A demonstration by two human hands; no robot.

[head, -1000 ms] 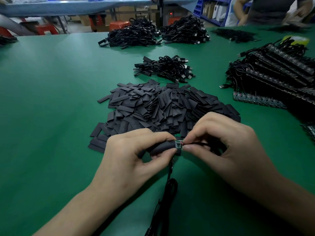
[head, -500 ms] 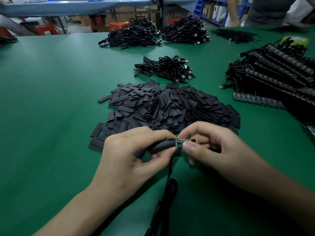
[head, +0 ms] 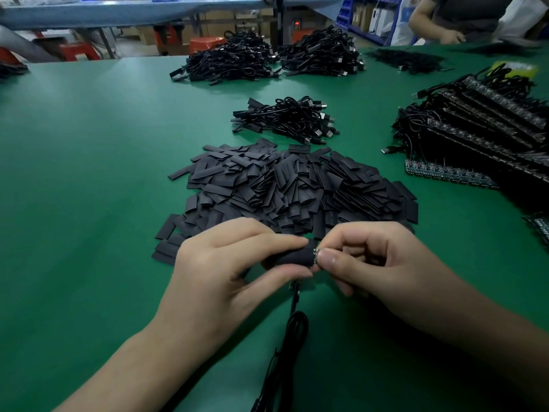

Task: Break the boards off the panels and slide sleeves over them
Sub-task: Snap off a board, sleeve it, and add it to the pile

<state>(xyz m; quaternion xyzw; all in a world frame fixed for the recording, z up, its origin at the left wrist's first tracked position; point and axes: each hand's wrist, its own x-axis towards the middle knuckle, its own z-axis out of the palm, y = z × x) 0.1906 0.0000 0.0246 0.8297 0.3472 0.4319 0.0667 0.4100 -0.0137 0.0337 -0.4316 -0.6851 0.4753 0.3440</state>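
Sleeve [head: 289, 257]: matte black, soft rounded tube, held just above the table between both hands.
Board [head: 315, 253]: only a small glinting end shows at the sleeve's right mouth.
Left hand [head: 225, 272] pinches the sleeve, forefinger on top and thumb beneath.
Right hand [head: 380, 263] pinches the board end between thumb and forefinger, with the other fingers curled in.
Thin black cable [head: 292, 325] hangs below the hands and loops toward the person.
Just beyond the knuckles is a heap of flat sleeves [head: 297, 188], dull rectangular strips.
Farther beyond is a cable bundle [head: 285, 118] with plugs.
Beyond and right of the right hand are stacked panels [head: 481, 138], long dark wired strips.
Table [head: 89, 173]: smooth green mat.
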